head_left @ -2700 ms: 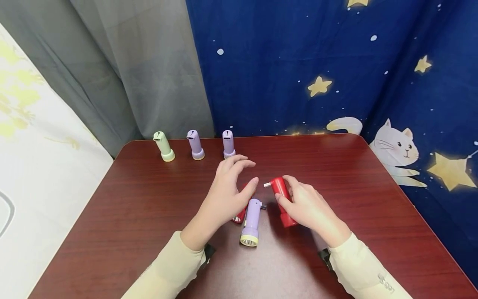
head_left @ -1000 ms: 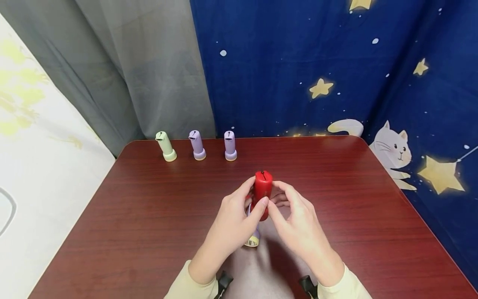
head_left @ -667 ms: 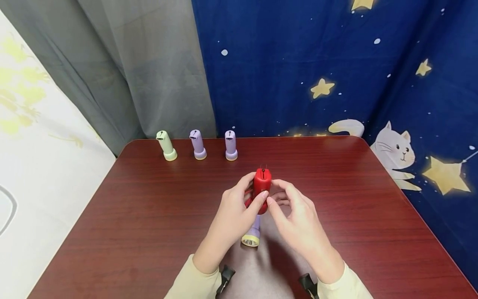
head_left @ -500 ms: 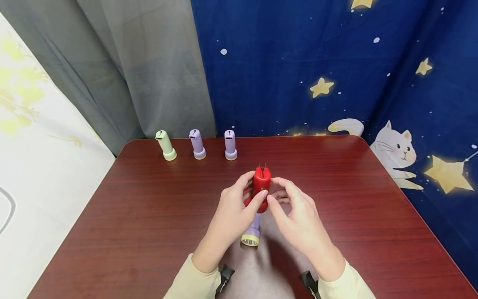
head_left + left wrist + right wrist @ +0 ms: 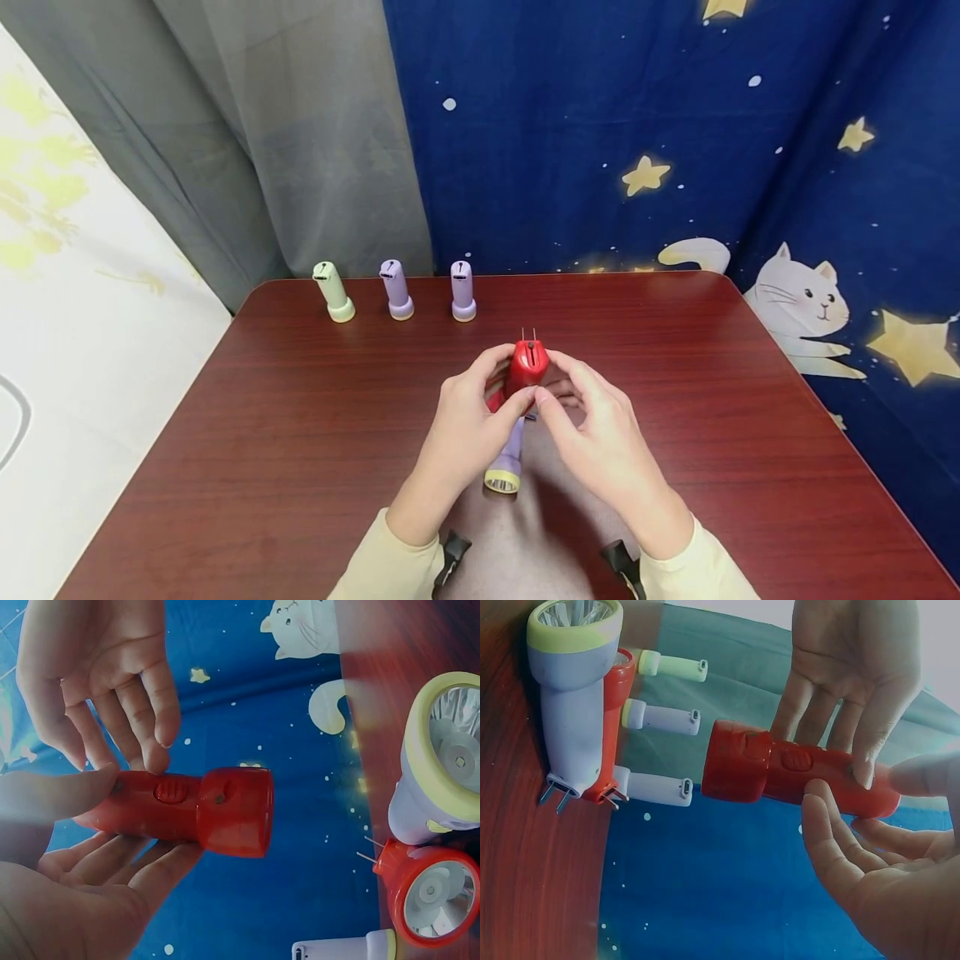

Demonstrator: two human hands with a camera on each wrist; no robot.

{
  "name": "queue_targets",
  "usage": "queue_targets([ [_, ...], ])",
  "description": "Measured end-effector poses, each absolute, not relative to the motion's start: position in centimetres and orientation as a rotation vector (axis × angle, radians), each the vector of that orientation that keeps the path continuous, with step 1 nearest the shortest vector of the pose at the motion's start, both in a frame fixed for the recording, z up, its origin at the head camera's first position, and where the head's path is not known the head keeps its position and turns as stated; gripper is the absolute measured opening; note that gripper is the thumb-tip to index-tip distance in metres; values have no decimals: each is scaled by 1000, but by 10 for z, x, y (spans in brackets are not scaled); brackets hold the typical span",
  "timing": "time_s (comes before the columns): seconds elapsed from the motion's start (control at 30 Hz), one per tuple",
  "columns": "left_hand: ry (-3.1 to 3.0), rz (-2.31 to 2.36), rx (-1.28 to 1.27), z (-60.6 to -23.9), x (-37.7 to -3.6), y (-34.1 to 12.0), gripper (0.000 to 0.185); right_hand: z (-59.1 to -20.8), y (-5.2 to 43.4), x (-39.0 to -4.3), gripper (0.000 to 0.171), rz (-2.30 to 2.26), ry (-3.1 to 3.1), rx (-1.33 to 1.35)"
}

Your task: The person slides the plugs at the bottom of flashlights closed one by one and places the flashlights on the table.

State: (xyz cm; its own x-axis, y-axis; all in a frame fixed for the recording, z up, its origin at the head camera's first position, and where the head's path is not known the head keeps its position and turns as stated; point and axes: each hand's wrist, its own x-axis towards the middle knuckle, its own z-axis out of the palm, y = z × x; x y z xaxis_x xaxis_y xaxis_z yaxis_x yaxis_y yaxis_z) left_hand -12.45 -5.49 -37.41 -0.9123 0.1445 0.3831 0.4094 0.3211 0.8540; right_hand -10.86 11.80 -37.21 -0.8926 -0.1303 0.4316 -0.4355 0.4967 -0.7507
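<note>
A red flashlight [image 5: 531, 358] is held up over the table, tail end up, two thin plug prongs sticking out from its far side. My left hand [image 5: 468, 421] grips its body, thumb in front and fingers behind. From the other side my right hand [image 5: 603, 433] pinches the tail end between thumb and fingertips, as the right wrist view shows. Its ribbed switch and flared red head [image 5: 236, 812] face down. Beneath the hands lies a purple flashlight [image 5: 508, 458] with a yellow rim, next to another red flashlight [image 5: 435, 896], partly hidden by my left hand in the head view.
Along the table's back edge stand a pale green flashlight [image 5: 333, 292] and two purple ones, the left purple flashlight [image 5: 396, 290] and the right purple flashlight [image 5: 462, 292]. Grey and blue curtains hang behind the dark red table [image 5: 675, 333].
My left hand, empty at first, came over and took hold of the red flashlight that my right hand held. It was brought to the middle and turned; its prongs now point away.
</note>
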Motion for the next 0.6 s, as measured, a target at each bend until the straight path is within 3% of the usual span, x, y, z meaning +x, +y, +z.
queue_targets([
  [0.6,-2363,-1497,-521,-380,-124,-53,48,-370,117,-109,34,1634,-2492,371],
])
